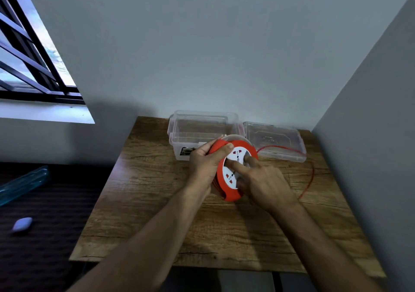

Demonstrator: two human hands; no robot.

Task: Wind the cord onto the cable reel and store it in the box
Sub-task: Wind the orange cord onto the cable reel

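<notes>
Left hand point(203, 163) grips the cable reel point(233, 170) rim above the bench point(157, 201) to steady it; right hand point(262, 183) fingers pressed on its face, probably cranking. Loose cord point(308, 179) trails right; box point(202, 132) open behind.

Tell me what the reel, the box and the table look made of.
The reel looks like smooth moulded plastic, orange rim and white socket face, slightly glossy. The box is clear plastic; the table shows through its walls. The table shows matte brown wood grain, solid or laminate, I cannot tell.
</notes>
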